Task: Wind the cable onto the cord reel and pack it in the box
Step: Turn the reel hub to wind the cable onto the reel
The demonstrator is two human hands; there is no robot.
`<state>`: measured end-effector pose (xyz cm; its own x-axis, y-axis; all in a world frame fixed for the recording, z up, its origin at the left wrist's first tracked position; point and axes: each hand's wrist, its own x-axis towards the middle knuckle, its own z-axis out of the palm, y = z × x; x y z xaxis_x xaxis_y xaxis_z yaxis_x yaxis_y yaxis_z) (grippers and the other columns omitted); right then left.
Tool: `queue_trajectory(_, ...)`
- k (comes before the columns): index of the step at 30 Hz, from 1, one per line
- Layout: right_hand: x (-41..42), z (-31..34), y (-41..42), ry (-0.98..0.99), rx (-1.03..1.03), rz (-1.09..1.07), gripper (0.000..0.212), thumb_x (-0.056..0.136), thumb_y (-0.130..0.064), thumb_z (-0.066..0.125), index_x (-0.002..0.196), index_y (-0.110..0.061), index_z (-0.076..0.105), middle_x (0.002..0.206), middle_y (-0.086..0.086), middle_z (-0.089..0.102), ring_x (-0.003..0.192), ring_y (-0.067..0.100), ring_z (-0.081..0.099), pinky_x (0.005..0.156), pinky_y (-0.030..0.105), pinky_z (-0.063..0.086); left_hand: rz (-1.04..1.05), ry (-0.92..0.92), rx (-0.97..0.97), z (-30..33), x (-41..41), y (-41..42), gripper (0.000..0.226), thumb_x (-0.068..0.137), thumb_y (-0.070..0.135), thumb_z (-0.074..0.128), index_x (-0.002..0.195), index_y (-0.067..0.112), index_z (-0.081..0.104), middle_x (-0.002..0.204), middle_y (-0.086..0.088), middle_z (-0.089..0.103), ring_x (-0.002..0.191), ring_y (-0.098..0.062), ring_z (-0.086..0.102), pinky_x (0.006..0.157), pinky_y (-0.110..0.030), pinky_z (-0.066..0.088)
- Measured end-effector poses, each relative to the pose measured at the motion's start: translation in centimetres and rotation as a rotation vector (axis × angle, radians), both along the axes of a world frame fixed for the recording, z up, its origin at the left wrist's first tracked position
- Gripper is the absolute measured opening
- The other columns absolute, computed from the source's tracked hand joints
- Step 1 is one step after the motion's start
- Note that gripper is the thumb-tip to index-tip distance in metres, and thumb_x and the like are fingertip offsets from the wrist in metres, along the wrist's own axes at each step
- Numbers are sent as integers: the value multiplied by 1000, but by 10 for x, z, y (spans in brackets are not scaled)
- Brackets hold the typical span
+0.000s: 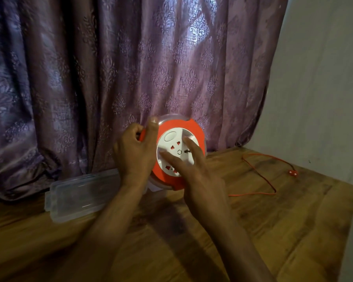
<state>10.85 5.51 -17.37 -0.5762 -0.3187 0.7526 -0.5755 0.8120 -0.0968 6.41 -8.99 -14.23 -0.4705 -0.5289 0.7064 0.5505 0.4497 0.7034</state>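
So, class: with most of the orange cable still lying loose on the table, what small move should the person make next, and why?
Probably turn the white hub with the right hand, whose straight fingers already rest on the socket face, while the left hand grips the cord reel by its rim. The cable trails across the wooden table to its plug, so winding is unfinished.

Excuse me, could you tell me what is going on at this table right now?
A person is winding cable onto a round orange cord reel with a white socket face, held upright above the wooden table. The left hand has its grip on the reel's edge, while the right hand lays straight fingers on the white face. Much of the thin orange cable lies loose on the table, ending in its plug. A clear plastic box sits at left.
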Motion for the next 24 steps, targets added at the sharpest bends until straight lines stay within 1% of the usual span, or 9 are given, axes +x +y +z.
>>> queue_trajectory(5, -2, 0, 6, -26, -12, -25, 71, 72, -25, 17, 132, -55, 39, 159, -6, 20, 120, 24, 55, 61, 27, 42, -2, -1, -72, -2, 3, 8, 63, 85, 65, 49, 61, 7, 43, 53, -2, 39, 57, -22, 39, 62, -44, 45)
queue_trajectory(9, -2, 0, 4, -69, -32, -31, 68, 72, -33, 14, 131, -59, 34, 158, -11, 18, 116, 24, 58, 66, 26, 40, 1, 2, -65, -4, 2, 7, 61, 85, 64, 50, 60, 9, 44, 52, 0, 41, 56, -21, 39, 63, -42, 44)
queue_trajectory(13, -2, 0, 4, -80, -36, -40, 67, 73, -34, 15, 132, -61, 31, 157, -9, 19, 117, 25, 57, 67, 32, 49, 21, 11, -55, -4, 0, 8, 57, 87, 61, 53, 58, 13, 43, 50, 2, 39, 53, -15, 37, 62, -38, 41)
queue_trajectory(15, -2, -1, 3, -93, -45, -29, 65, 75, -34, 18, 133, -63, 27, 157, -8, 18, 120, 24, 54, 69, 34, 52, 25, 12, -48, -5, 0, 8, 58, 87, 61, 53, 59, 11, 45, 51, 2, 41, 54, -17, 39, 61, -38, 42)
queue_trajectory(16, -2, -1, 3, -97, -44, -27, 62, 79, -31, 24, 133, -63, 25, 157, -8, 17, 121, 25, 54, 70, 36, 53, 24, 10, -43, -5, 0, 8, 59, 87, 61, 53, 59, 10, 46, 51, 1, 41, 54, -18, 39, 61, -39, 42)
queue_trajectory(17, -3, -2, 4, -96, -48, -28, 63, 83, -27, 35, 133, -64, 23, 157, -7, 16, 122, 26, 53, 70, 38, 55, 23, 8, -38, -6, -1, 8, 59, 86, 62, 53, 60, 10, 46, 51, 2, 40, 54, -17, 39, 61, -38, 42)
queue_trajectory(19, -5, -3, 4, -98, -65, -37, 75, 83, -18, 54, 133, -65, 22, 156, -7, 15, 121, 28, 53, 71, 41, 57, 21, 4, -34, -7, -1, 9, 58, 86, 62, 52, 59, 12, 47, 50, 4, 41, 53, -16, 40, 61, -37, 42)
queue_trajectory(20, -5, -4, 3, -105, -76, -36, 79, 81, -17, 56, 134, -65, 23, 155, -6, 16, 120, 28, 53, 70, 42, 57, 21, 1, -34, -7, 0, 10, 58, 86, 63, 52, 60, 11, 47, 51, 4, 42, 54, -17, 41, 60, -37, 42)
queue_trajectory(24, -3, -3, 3, -109, -85, -47, 85, 67, -15, 45, 134, -65, 25, 149, -4, 23, 103, 27, 62, 57, 39, 55, 30, -7, -20, -8, 0, 11, 57, 85, 63, 51, 59, 13, 46, 50, 5, 43, 55, -18, 43, 61, -34, 40)
